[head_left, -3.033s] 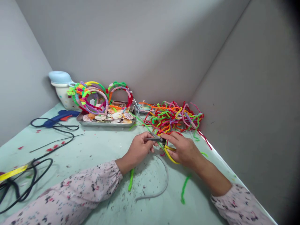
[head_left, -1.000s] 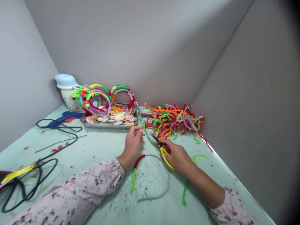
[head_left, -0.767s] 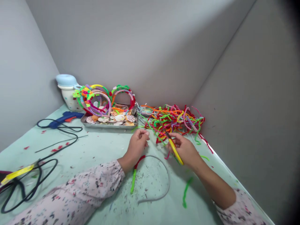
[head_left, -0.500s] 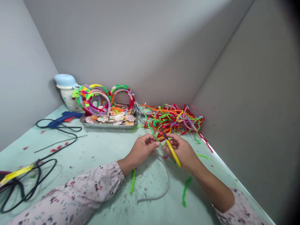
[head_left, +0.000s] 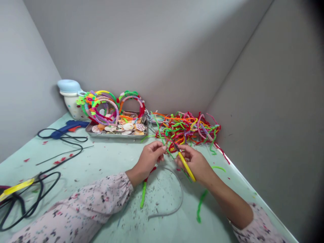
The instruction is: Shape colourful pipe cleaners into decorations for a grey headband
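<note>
My left hand (head_left: 149, 158) pinches a thin green pipe cleaner (head_left: 159, 130) that runs up toward the pile behind. My right hand (head_left: 196, 163) grips yellow-handled pliers (head_left: 186, 164), their dark tips pointing up-left at that green strand, close to my left fingertips. Under both hands a bare grey headband (head_left: 174, 195) lies on the pale green table (head_left: 106, 162). A red-and-green pipe cleaner (head_left: 143, 194) lies beside my left wrist.
A tangled pile of coloured pipe cleaners (head_left: 188, 128) sits against the back wall. A metal tray (head_left: 115, 134) of shells holds wrapped headbands (head_left: 103, 106). A blue glue gun (head_left: 66, 127), black cables (head_left: 45, 158) and a lidded jar (head_left: 71, 98) are at left. Green offcuts (head_left: 201, 206) lie at right.
My left hand came right from the table and pinched the green strand. My right hand lifted the pliers from lying low and brought their tips up to meet it.
</note>
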Demonstrator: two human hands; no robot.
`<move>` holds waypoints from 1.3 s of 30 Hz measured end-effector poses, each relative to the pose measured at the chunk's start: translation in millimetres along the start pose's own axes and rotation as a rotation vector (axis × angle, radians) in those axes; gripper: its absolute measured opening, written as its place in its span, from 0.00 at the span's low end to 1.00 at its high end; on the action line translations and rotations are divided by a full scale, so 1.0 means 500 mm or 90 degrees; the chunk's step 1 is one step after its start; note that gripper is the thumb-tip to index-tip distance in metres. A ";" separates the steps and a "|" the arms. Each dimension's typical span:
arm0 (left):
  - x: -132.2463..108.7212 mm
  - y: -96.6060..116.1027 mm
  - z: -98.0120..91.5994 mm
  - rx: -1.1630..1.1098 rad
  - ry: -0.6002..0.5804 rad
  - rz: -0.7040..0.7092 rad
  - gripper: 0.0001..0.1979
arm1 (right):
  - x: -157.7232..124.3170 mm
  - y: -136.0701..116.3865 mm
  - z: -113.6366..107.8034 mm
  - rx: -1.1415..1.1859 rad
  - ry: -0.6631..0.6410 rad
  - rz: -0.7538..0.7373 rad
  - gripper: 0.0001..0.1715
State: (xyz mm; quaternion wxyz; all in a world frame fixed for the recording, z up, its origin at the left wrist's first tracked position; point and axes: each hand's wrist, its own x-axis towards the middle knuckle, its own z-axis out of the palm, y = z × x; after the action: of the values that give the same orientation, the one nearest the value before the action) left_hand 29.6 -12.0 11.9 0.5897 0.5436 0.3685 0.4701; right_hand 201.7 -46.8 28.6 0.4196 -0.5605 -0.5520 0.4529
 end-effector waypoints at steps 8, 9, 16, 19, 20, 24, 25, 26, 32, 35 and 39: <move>-0.008 0.007 0.006 0.017 -0.080 -0.021 0.11 | 0.000 -0.011 0.007 0.001 0.018 0.004 0.28; -0.010 0.007 0.009 0.026 -0.093 -0.030 0.12 | -0.001 -0.010 0.008 -0.002 0.017 0.004 0.28; -0.008 0.002 0.007 0.005 -0.078 -0.047 0.13 | -0.002 -0.008 0.002 -0.019 -0.013 -0.011 0.29; -0.005 0.004 0.003 0.009 -0.071 -0.036 0.12 | -0.002 -0.006 -0.001 0.010 -0.032 0.006 0.28; -0.005 0.005 0.003 0.011 -0.069 -0.036 0.12 | -0.002 -0.006 -0.001 0.022 -0.033 0.014 0.28; -0.006 0.006 0.003 0.008 -0.067 -0.038 0.11 | -0.001 -0.007 0.000 0.038 -0.028 0.035 0.28; -0.006 0.005 0.003 0.005 -0.067 -0.040 0.12 | -0.001 -0.008 0.000 0.036 -0.025 0.036 0.29; -0.006 0.004 0.003 0.000 -0.067 -0.042 0.12 | -0.001 -0.008 0.000 0.033 -0.023 0.037 0.29; 0.000 -0.006 -0.004 -0.017 -0.050 -0.033 0.14 | -0.002 -0.008 -0.001 0.031 -0.020 0.034 0.28; 0.002 -0.011 -0.006 -0.017 -0.046 -0.033 0.14 | -0.002 -0.011 -0.002 0.020 -0.019 0.048 0.28; 0.005 -0.013 -0.007 -0.016 -0.041 -0.030 0.15 | 0.003 -0.006 -0.012 -0.049 -0.009 0.016 0.27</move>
State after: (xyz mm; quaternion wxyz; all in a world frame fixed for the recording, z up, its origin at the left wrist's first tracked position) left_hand 28.1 -8.2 5.1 0.6191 0.5422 0.3559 0.4429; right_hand 206.8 -44.9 33.1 0.3885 -0.5798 -0.5647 0.4405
